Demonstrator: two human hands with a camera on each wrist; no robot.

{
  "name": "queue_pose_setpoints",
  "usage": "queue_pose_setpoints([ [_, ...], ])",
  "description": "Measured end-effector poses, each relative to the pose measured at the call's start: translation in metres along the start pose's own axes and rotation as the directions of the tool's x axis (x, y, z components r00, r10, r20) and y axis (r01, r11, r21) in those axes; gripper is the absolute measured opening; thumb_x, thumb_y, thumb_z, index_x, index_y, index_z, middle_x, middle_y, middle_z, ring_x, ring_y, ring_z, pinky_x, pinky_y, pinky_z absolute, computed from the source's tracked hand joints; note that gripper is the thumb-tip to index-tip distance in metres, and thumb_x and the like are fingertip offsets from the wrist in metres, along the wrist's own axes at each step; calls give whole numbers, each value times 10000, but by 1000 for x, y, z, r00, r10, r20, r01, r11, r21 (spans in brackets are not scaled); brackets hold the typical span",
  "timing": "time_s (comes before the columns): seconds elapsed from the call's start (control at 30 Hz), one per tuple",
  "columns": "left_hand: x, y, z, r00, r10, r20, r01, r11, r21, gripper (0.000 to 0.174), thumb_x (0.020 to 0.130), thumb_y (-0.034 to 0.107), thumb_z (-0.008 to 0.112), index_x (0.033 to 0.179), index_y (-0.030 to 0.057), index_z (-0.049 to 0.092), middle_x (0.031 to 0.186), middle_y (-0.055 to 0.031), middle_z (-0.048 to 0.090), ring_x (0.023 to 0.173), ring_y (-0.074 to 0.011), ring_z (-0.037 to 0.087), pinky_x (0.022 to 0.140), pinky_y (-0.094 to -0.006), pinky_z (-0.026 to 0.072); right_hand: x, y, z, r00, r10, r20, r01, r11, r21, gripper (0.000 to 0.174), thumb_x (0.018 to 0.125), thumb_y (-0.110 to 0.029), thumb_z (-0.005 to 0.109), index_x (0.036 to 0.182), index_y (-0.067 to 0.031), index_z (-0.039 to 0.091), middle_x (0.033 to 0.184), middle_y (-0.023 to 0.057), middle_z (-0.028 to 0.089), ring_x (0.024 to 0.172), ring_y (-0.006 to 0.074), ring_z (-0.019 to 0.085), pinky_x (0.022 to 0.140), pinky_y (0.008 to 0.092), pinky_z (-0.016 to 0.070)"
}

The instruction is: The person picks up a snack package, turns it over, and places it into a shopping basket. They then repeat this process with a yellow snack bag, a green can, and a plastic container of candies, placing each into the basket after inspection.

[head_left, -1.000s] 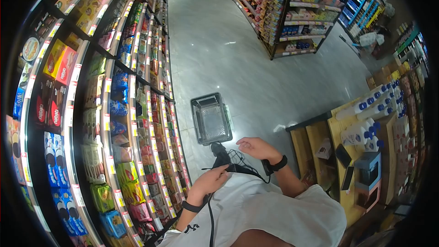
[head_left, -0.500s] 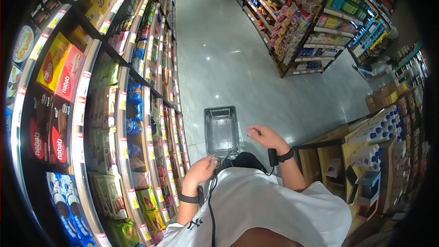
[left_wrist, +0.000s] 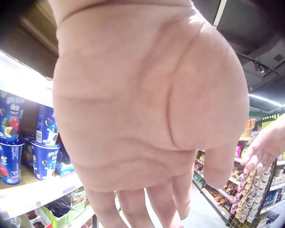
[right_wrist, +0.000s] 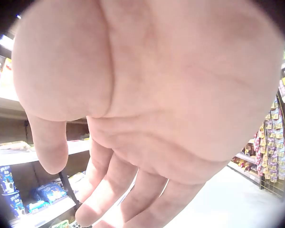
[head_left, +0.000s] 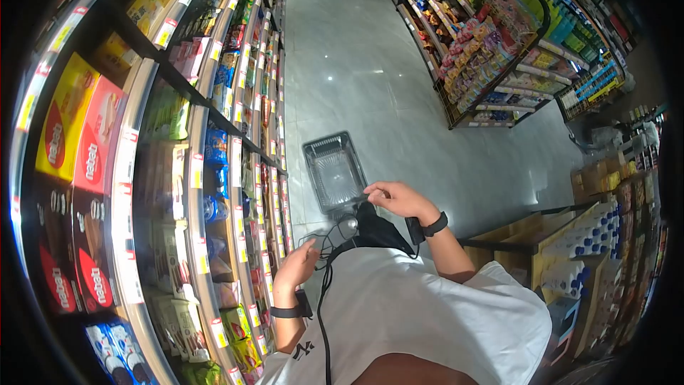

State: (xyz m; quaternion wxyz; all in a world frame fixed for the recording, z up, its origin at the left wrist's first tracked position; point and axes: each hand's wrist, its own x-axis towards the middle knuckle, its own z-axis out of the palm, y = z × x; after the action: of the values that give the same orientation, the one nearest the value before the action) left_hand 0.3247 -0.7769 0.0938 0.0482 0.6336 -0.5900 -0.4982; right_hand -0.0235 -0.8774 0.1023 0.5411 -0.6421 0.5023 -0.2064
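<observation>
My left hand hangs in front of my chest, beside the snack shelves. Its palm is flat and its fingers straight in the left wrist view, and it holds nothing. My right hand is raised over a black pouch on my chest, and its fingertips touch the pouch's top edge. The right wrist view shows the right hand's palm spread with the fingers extended. A dark, empty shopping basket stands on the floor just ahead of both hands.
A black cable runs down my white shirt. Packed shelves line the left side, with blue cups on one shelf. More racks stand across the grey tiled aisle. A wooden stand with white bottles is at my right.
My left hand has come off the cable and pouch and dropped lower left. My right hand has moved in onto the pouch's top. The view has tilted and the basket sits higher in it.
</observation>
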Motion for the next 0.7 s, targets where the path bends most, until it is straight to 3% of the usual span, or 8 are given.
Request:
queue_pose_setpoints([
  [0.13,45,29,-16,1000,20,0,-20,1000,-21,480,1055,299,598,1456,37,577,1197,-219,741,1119,-369,718,958,-398,547,39,21,-32,1000,11,7,-11,1000,21,326,1002,-241,683,1226,-5,705,886,37,737,811,124,641,788,304,533],
  [0.23,89,51,-23,998,49,-43,-50,999,-12,475,1053,298,596,1446,32,584,1195,-222,739,1115,-360,722,960,-396,546,74,42,-69,999,26,37,-26,1000,1,288,1029,-193,655,1252,-16,698,964,36,745,861,123,642,816,297,521],
  [0.37,148,100,-44,998,-54,-15,54,999,2,499,1056,341,582,1447,31,591,1173,-281,724,1094,-384,718,961,-413,543,120,37,-137,999,-20,-40,18,999,-43,276,1033,-188,649,1246,-20,699,967,49,744,850,128,657,807,290,527],
  [0.43,178,119,-55,998,48,-34,-50,998,-37,507,1055,349,584,1449,31,591,1157,-284,725,1064,-392,721,948,-420,547,145,38,-169,993,-67,-95,65,998,-23,276,1036,-182,643,1253,-20,696,971,60,745,851,132,665,806,290,534],
  [0.47,191,127,-59,994,97,-43,-99,993,-57,511,1054,354,585,1451,31,591,1150,-286,726,1049,-396,722,942,-423,549,160,46,-183,993,-58,-104,66,995,76,275,1041,-176,637,1264,-23,690,977,68,746,869,136,676,814,287,541],
  [0.57,215,163,-76,997,-8,-76,13,997,70,511,1065,361,578,1457,35,587,1154,-263,731,1030,-380,724,930,-426,547,193,61,-215,982,-84,-168,89,996,19,279,1015,-214,673,1236,-47,716,960,90,758,811,173,701,776,317,557],
  [0.6,224,167,-78,989,94,-113,-80,989,124,500,1070,356,577,1458,41,587,1131,-233,736,1006,-354,722,914,-414,545,197,64,-219,987,-74,-143,83,995,59,284,1016,-215,673,1237,-41,714,962,88,757,820,166,700,783,313,557],
  [0.7,245,196,-88,999,48,0,-48,998,26,489,1070,340,581,1455,39,588,1099,-215,737,992,-345,719,905,-403,542,217,72,-237,993,-66,-101,80,986,147,299,1018,-216,673,1246,-25,705,970,78,753,851,144,696,809,300,555],
])
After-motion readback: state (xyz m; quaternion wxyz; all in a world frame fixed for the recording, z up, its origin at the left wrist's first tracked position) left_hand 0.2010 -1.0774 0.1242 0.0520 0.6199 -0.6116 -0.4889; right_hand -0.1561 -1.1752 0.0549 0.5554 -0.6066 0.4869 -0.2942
